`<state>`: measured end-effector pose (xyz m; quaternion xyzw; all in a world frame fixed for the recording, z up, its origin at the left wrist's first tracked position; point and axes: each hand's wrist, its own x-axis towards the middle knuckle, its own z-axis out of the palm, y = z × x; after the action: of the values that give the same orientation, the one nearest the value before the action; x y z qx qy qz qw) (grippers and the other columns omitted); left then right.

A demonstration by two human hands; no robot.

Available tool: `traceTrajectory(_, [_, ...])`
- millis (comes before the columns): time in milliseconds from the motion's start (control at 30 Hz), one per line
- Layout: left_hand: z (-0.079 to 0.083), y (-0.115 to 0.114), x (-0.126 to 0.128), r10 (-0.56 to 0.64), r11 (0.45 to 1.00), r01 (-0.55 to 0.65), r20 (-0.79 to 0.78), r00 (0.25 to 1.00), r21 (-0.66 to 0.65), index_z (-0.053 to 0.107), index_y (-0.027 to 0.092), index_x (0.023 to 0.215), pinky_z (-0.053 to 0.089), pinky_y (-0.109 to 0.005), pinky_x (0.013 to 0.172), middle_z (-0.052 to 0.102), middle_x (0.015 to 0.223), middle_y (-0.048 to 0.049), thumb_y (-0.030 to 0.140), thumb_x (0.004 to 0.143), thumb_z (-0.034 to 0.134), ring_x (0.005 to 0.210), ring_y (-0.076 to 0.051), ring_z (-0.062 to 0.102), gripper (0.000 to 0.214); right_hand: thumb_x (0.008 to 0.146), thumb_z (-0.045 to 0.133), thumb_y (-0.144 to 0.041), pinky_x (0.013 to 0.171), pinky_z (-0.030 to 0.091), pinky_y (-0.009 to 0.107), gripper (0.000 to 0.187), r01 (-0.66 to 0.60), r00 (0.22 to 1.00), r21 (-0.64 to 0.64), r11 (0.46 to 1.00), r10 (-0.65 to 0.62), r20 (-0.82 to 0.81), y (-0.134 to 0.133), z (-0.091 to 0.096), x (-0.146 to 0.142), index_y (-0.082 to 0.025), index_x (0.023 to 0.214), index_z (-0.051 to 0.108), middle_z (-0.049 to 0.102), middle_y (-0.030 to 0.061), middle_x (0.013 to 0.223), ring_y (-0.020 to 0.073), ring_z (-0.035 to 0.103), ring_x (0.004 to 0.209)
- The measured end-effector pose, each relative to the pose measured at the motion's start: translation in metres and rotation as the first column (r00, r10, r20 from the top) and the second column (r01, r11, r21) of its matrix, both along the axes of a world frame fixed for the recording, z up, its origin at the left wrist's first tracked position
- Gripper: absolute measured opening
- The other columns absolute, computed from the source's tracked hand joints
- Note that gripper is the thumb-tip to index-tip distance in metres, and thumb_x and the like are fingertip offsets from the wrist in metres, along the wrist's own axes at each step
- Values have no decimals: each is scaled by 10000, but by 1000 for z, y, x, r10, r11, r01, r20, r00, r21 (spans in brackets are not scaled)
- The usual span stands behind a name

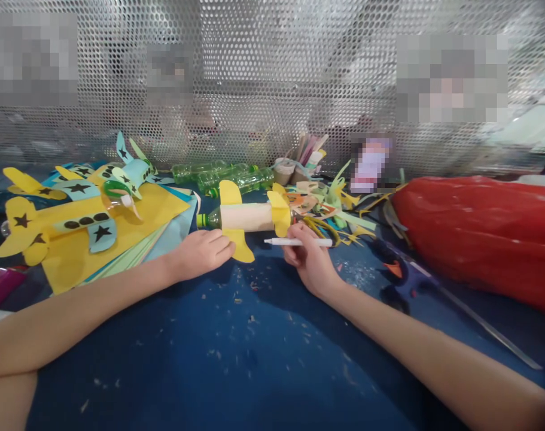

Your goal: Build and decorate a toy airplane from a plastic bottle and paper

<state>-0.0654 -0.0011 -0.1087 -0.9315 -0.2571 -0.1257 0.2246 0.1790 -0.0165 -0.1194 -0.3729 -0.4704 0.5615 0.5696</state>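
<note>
A bottle plane (247,216) is laid on its side on the blue table (236,347), well out in front of the person. Its long axis is set across the view from left to right, and its green cap is pointed to the left. Yellow wings are fixed above and below the cream paper body, and a yellow tail is fixed at the right end.

The left hand (204,252) is rested on the near wing, with the fingers bent and pressed together. A white pen (299,242) is pinched in the fingers of the right hand (308,260). It is held level just in front of the plane, with its tip to the left.

The table is littered with paper scraps (330,209). Finished planes (61,221) are laid on coloured sheets (133,236) to the left. A red bag (483,233) is seen to the right, and a perforated metal screen (272,78) is set behind.
</note>
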Motion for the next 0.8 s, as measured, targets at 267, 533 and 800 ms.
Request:
traceTrajectory(267, [-17, -25, 10, 4, 1000, -4, 46, 999, 6, 627, 138, 955, 393, -278, 525, 643, 834, -64, 176, 994, 368, 729, -179, 548, 265, 893, 441, -413, 488, 338, 257, 234, -246, 943, 117, 962, 210, 258, -14, 0, -1, -216, 794, 519, 559, -15, 570, 121, 456, 517])
traceTrajectory(533, [-15, -49, 15, 145, 958, -90, 188, 971, -274, 666, 144, 1046, 527, -356, 665, 637, 1124, -132, 458, 975, 408, 843, -232, 630, 413, 866, 530, -304, 559, 352, 264, 143, -219, 876, 147, 965, 128, 465, -14, 1, -6, -220, 777, 456, 498, -48, 604, 109, 435, 567])
traceTrajectory(800, [-16, -65, 17, 237, 940, -192, 135, 962, -281, 630, 135, 1205, 532, -431, 726, 561, 1290, -209, 490, 986, 304, 903, -293, 611, 530, 858, 556, -339, 554, 362, 260, 162, -219, 858, 97, 971, 145, 492, -11, 0, -7, -205, 787, 499, 529, -35, 628, 107, 467, 577])
